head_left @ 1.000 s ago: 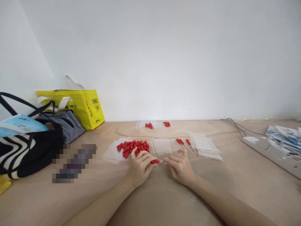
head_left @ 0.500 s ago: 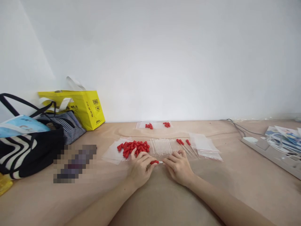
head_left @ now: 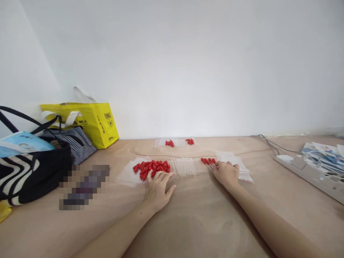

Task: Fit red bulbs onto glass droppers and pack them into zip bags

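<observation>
My left hand (head_left: 159,188) is open, fingers spread, and holds nothing. Its fingertips rest at the near edge of a pile of red rubber bulbs (head_left: 146,168). Beside the pile lies a row of thin clear glass tubes (head_left: 186,167). My right hand (head_left: 227,173) is closed, its fingers bent over the tube of a dropper (head_left: 213,160) with a red bulb on its end. This dropper lies alongside other assembled droppers (head_left: 204,161). My fingers and palm hide most of their tubes.
Clear zip bags (head_left: 232,159) lie behind my right hand, more plastic bags (head_left: 127,173) under the bulbs. Near the wall is a bag with bulbs and tubes (head_left: 177,142). Left stand a yellow bag (head_left: 104,125) and black bag (head_left: 34,175); right, a power strip (head_left: 309,175).
My left hand has let go of the red bulb and spread its fingers. My right hand has moved right with the dropper, which now lies among the others.
</observation>
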Demonstrator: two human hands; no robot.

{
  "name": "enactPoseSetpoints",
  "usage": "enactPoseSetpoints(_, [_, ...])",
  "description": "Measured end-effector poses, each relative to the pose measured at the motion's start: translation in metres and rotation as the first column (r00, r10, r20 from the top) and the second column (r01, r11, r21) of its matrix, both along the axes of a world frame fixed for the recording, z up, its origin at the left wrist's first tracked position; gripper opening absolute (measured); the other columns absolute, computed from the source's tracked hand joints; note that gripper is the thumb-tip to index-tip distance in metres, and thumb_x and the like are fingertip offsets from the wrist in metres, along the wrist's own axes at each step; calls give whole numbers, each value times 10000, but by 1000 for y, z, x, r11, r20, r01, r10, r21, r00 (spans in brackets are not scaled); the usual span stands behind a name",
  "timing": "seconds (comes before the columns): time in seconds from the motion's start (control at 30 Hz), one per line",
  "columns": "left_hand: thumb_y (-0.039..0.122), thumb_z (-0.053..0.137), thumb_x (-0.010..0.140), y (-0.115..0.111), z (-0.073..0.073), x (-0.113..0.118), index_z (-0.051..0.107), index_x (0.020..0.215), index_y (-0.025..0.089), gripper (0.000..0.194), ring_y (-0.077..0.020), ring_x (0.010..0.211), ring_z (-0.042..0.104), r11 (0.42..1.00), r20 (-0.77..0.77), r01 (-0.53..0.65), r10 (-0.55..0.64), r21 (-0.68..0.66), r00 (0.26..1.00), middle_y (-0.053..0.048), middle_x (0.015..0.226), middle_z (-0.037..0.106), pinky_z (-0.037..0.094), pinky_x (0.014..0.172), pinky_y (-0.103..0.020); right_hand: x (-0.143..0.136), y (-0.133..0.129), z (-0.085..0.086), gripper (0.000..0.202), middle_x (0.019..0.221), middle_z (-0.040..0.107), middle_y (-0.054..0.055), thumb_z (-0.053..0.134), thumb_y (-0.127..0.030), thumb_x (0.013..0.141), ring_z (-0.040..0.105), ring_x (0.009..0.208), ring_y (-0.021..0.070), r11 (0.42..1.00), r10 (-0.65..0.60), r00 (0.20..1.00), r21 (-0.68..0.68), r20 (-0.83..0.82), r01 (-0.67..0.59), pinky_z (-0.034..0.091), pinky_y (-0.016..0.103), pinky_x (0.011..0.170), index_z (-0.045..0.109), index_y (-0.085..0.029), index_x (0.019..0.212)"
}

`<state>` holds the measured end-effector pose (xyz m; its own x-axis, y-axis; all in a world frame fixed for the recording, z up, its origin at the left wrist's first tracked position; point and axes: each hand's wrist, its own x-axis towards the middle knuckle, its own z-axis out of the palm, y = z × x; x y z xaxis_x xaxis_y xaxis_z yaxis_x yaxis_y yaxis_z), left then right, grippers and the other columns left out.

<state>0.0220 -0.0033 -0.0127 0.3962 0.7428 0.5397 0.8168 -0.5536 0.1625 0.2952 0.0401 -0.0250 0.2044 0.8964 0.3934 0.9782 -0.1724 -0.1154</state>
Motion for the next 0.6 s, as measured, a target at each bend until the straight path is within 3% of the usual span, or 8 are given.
enactPoseSetpoints(0.3, [237,530,742,-1,1,0,532,962,251,220,-223,939,497,1000,-15,-22,22,8,1000,-11,940,612,118,945,-525,-6,-1,6,340,721,649,118,358,-363,821,559,803,265,993,-25,999,-115,-40,20,232,397,727,648,-187,801])
enactPoseSetpoints(0.47, [251,536,734,4,1,-2,568,904,249,174,-230,942,489,983,16,-168,167,73,986,-27,934,601,147,936,-510,-8,-2,9,355,759,647,111,340,-382,824,567,798,255,982,-58,998,-182,-23,53,231,386,744,627,-175,864])
enactPoseSetpoints(0.6, [260,554,712,14,2,-9,589,865,235,159,-253,960,474,947,34,-295,293,124,955,-55,965,585,186,910,-506,-16,-6,11,333,837,641,104,341,-364,827,545,867,255,996,-2,1000,-88,2,2,225,386,757,617,-179,853])
